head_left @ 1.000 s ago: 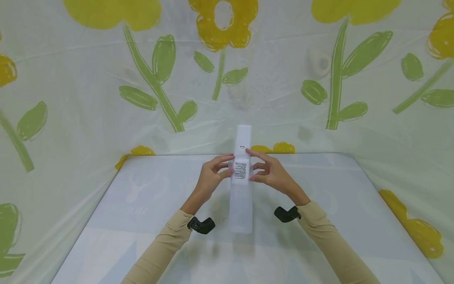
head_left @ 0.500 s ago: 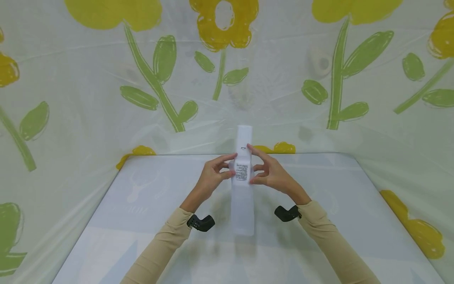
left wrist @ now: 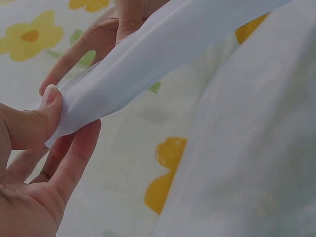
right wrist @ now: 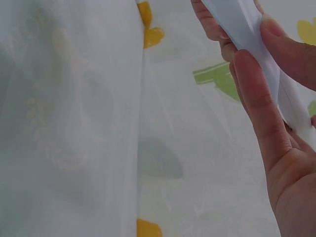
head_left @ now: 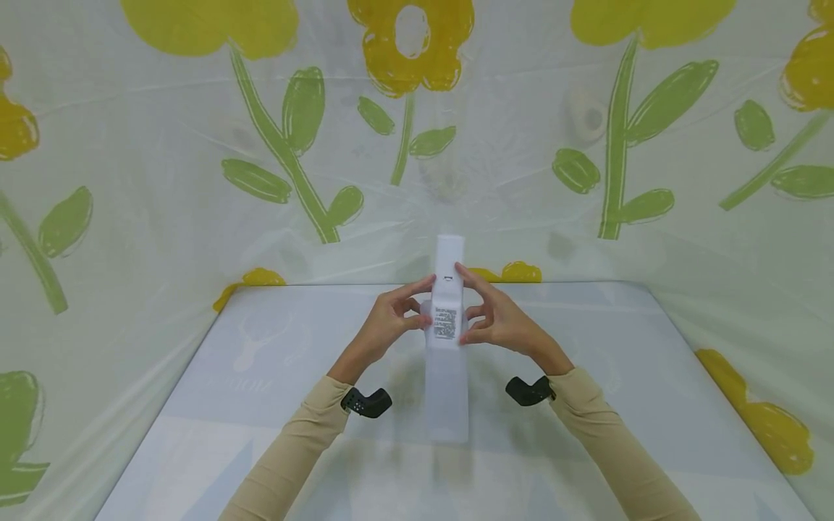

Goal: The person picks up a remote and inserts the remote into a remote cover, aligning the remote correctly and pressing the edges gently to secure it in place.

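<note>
A long, narrow white device [head_left: 447, 369] is held up over the table in the head view. Its upper part has a small port-like slot, and a label with dark print sits below that. Its exact kind is unclear. My left hand [head_left: 384, 322] pinches its left edge between thumb and fingers, beside the label. On the opposite edge my right hand [head_left: 504, 324] grips with thumb and fingers, the index finger reaching up near the slot. The left wrist view shows the left thumb pressing on the white device [left wrist: 133, 64]. In the right wrist view, right-hand fingers [right wrist: 256, 98] lie along the white device [right wrist: 247, 29].
Beneath the hands spreads a pale table [head_left: 260, 391] with faint printed patterns. A white curtain [head_left: 495, 174] with yellow flowers and green leaves hangs behind and at both sides. Each wrist carries a black camera mount, like the left one [head_left: 367, 403].
The white device has shifted slightly right and down in the head view, its slot and label sitting lower. Both hands keep hold of it; the right index finger has slid slightly up along it.
</note>
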`<state>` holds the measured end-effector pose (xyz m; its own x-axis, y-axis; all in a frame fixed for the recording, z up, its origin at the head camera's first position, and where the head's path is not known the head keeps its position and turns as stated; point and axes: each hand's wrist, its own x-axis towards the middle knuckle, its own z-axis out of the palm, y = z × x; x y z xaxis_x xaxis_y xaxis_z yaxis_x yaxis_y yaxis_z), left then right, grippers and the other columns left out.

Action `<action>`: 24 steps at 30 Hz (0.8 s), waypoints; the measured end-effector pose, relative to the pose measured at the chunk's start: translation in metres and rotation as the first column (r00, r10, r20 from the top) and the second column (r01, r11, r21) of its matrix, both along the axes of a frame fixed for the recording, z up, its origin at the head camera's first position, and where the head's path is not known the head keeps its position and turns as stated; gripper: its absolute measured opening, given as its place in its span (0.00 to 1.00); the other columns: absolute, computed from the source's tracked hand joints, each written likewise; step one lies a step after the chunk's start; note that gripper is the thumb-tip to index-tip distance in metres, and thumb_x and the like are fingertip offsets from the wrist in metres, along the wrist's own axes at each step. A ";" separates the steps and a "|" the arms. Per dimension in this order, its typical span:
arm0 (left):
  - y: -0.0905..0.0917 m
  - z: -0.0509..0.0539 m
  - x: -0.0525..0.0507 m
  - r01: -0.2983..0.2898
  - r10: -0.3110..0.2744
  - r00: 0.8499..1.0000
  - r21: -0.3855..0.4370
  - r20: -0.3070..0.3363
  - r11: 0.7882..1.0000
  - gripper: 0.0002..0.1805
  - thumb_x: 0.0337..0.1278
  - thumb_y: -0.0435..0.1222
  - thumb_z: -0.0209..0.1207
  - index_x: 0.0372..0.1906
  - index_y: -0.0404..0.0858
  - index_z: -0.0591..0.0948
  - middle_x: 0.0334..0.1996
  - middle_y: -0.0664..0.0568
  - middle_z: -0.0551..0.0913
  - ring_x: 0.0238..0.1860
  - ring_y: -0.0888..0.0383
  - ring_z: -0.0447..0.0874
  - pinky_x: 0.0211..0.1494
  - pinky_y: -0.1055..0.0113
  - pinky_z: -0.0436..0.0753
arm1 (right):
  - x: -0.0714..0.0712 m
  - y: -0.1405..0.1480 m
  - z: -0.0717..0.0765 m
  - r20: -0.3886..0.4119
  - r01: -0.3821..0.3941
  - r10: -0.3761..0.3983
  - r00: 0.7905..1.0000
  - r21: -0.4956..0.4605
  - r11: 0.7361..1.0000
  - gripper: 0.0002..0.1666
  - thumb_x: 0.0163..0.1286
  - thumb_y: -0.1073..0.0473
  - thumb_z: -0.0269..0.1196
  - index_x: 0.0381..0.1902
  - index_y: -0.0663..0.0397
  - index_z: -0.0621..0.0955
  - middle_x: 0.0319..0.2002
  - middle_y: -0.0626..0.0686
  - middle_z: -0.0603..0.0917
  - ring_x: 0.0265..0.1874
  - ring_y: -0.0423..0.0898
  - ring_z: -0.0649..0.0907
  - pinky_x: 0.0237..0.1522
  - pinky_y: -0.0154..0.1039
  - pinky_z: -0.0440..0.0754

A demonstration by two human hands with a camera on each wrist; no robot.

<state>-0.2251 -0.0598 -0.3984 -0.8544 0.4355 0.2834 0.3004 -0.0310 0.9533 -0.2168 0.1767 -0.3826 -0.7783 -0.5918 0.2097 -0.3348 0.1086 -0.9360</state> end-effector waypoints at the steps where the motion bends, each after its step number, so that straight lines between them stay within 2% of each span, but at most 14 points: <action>1: 0.000 0.000 0.000 -0.002 0.002 1.000 0.001 0.005 1.000 0.35 0.51 0.22 0.63 0.66 0.40 0.70 0.61 0.45 0.74 0.37 0.49 0.75 0.44 0.62 0.83 | 0.000 0.000 0.000 0.001 0.003 -0.003 1.000 0.002 1.000 0.63 0.53 0.72 0.70 0.75 0.35 0.47 0.72 0.56 0.51 0.39 0.57 0.82 0.39 0.46 0.84; 8: 0.000 -0.001 0.002 -0.009 0.009 0.999 0.007 0.032 1.000 0.34 0.50 0.23 0.63 0.65 0.43 0.72 0.60 0.48 0.75 0.37 0.50 0.75 0.43 0.59 0.84 | 0.004 0.001 0.002 0.010 0.018 -0.018 1.000 0.000 1.000 0.62 0.52 0.73 0.70 0.75 0.37 0.49 0.72 0.56 0.52 0.37 0.56 0.83 0.39 0.47 0.84; 10: 0.000 0.000 0.003 -0.013 0.013 0.999 0.004 0.039 1.000 0.34 0.50 0.22 0.63 0.65 0.42 0.72 0.60 0.47 0.75 0.37 0.51 0.75 0.43 0.60 0.84 | 0.002 0.001 -0.002 0.008 0.024 -0.024 1.000 -0.002 1.000 0.62 0.51 0.73 0.71 0.75 0.34 0.50 0.72 0.54 0.53 0.36 0.56 0.83 0.39 0.47 0.84; 17: 0.001 -0.002 0.002 -0.002 0.001 0.999 0.022 0.053 1.000 0.33 0.49 0.20 0.63 0.64 0.35 0.71 0.60 0.41 0.74 0.35 0.51 0.75 0.40 0.60 0.85 | 0.004 0.002 -0.003 0.018 0.044 -0.044 0.999 0.005 0.999 0.62 0.51 0.76 0.69 0.74 0.36 0.52 0.73 0.50 0.51 0.37 0.56 0.83 0.37 0.47 0.85; 24: 0.001 0.000 0.005 -0.050 0.049 0.997 0.023 0.055 0.998 0.32 0.47 0.21 0.64 0.61 0.40 0.76 0.56 0.46 0.78 0.32 0.53 0.76 0.38 0.58 0.85 | 0.014 -0.001 0.013 0.035 0.036 -0.036 0.999 0.003 0.999 0.60 0.51 0.79 0.68 0.75 0.49 0.51 0.74 0.52 0.51 0.38 0.58 0.82 0.38 0.46 0.85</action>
<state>-0.2203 -0.0586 -0.3984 -0.8893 0.3859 0.2456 0.2495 -0.0407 0.9675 -0.2029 0.1755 -0.3700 -0.8061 -0.5635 0.1804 -0.2977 0.1227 -0.9468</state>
